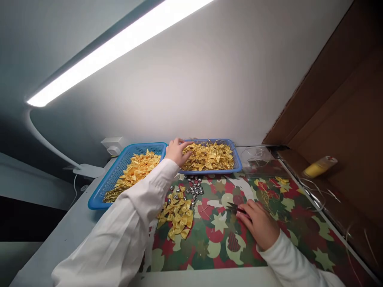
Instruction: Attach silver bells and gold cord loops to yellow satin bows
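Covering the near tabletop: a patterned sheet [206, 261], red, green and cream, with star shapes. Right hand [259, 223], white-sleeved, is above the sheet's right half, fingers curled closed around a small dark cutter [233, 206]; its pointed tips face left. Left of the cutter, a loose heap of yellow bows [179, 219] lies on the sheet, partly beside the left sleeve [140, 207]. Just beyond the heap, silver bells [196, 187] are scattered, some among the bows. Thin yellow strands [266, 195] lie beyond the right hand.

Left hand [178, 152] is at the left end of a blue-violet basket [209, 172], finger and thumb parted over the gold bows [214, 155] inside; contact with these cannot be made out. To its left, a brighter blue basket [95, 202] holds more gold bows [139, 169] and a bundle of gold ties [116, 194]. Far right, a yellow-filled container [320, 167] lies tilted near a brown cardboard panel [338, 103]. Lit lamp [119, 44] slants across the pale wall [185, 91] behind.
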{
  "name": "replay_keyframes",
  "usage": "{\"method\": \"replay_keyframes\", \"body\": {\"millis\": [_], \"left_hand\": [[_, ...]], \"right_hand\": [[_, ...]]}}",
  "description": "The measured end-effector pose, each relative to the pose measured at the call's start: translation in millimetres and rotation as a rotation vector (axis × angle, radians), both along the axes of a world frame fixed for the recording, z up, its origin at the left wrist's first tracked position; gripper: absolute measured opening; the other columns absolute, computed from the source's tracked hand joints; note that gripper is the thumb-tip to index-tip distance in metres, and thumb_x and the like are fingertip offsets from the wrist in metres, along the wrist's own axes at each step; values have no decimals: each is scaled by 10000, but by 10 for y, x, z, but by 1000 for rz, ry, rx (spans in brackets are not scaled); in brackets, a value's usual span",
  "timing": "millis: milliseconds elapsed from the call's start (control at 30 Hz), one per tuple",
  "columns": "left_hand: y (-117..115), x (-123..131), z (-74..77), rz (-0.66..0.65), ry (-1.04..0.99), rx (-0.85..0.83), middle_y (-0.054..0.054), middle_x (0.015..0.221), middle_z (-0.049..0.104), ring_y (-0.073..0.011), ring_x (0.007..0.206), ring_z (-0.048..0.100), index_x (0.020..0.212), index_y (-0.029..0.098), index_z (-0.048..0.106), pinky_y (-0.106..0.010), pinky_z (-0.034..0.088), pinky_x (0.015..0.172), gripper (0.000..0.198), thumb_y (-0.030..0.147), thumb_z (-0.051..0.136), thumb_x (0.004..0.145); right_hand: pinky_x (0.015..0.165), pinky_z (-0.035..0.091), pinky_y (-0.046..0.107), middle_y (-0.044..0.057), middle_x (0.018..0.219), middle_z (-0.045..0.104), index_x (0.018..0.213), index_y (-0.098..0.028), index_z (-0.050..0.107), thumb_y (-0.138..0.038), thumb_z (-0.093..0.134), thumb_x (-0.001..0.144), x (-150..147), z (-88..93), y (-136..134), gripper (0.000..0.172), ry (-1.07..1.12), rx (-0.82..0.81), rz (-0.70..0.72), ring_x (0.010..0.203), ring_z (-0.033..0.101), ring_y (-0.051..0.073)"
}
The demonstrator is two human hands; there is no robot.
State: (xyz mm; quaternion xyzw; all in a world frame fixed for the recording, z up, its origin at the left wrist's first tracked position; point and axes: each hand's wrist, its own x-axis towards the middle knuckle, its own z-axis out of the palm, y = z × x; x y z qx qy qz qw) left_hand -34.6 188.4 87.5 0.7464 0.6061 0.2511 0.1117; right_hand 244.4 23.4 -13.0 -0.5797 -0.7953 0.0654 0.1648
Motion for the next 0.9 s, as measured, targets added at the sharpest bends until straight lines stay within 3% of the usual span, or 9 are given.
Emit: {"method": "replay_keyframes", "body": {"millis": [33, 167, 233, 300, 400, 533, 667, 800, 900], "left_hand": [[-156, -35, -9, -27, 16, 21, -86, 1068, 508, -282, 1033, 414, 1076, 256, 629, -432, 319, 886, 324, 300, 566, 761], [-870, -174, -176, -348, 166, 62, -60, 940, 537, -240, 890, 457, 925, 239, 647, -384, 368, 773, 183, 261, 554, 769], [-1155, -238, -310, -409, 184, 34, -60, 959, 544, -250, 889, 460, 898, 247, 641, -385, 370, 742, 174, 225, 577, 738], [-1335, -295, -427, -409, 177, 1, -61, 967, 547, -248, 879, 470, 893, 241, 627, -386, 373, 718, 175, 181, 544, 751], [-1441, -351, -519, -390, 141, -19, -57, 936, 552, -242, 867, 481, 880, 234, 618, -387, 381, 710, 161, 175, 519, 768], [-1483, -320, -548, -408, 84, -48, -61, 965, 567, -248, 895, 489, 893, 236, 615, -403, 397, 736, 159, 192, 510, 781], [-1560, -155, -619, -464, 21, -95, -69, 1010, 611, -259, 936, 494, 931, 231, 617, -418, 405, 777, 181, 189, 518, 785], [-1663, 65, -739, -555, -116, -103, -90, 1132, 606, -246, 981, 477, 1186, 192, 503, -409, 407, 847, 383, 188, 499, 803], [-1735, 185, -800, -558, -193, -180, -86, 951, 628, -216, 846, 505, 1084, 178, 547, -348, 429, 739, 271, 270, 428, 858]], "right_hand": [[683, 449, 340, 78, 840, 599, 930, -172, 634, -281, 489, 883, 12, -36, 25, 187, -21, 40, -20, 786, 578, 228], [684, 408, 367, 101, 897, 596, 1025, -174, 643, -310, 531, 856, -42, -53, 58, 245, -145, 126, -128, 833, 547, 264], [700, 386, 369, 104, 961, 598, 1020, -183, 639, -306, 552, 837, -174, 26, 30, 238, -130, 152, -150, 883, 538, 271], [724, 367, 353, 82, 958, 603, 923, -196, 643, -294, 582, 813, -372, 121, -11, 159, -53, 101, -86, 893, 537, 244], [747, 319, 348, 23, 858, 622, 774, -217, 620, -296, 639, 772, -688, 201, -54, 82, -4, -67, 2, 844, 543, 205], [735, 270, 341, 8, 798, 627, 734, -189, 582, -226, 613, 807, -922, 162, -48, 88, -30, -132, 3, 823, 533, 188], [720, 258, 334, 24, 814, 625, 750, -173, 557, -146, 543, 846, -928, 157, -45, 101, -89, -151, 81, 809, 520, 182], [726, 271, 318, 12, 836, 603, 775, -181, 525, -141, 507, 860, -825, 294, -78, 95, 9, -119, 207, 816, 498, 172], [725, 288, 313, 13, 827, 580, 780, -182, 504, -150, 474, 868, -761, 381, -82, 98, 131, -77, 319, 811, 479, 170]]}}
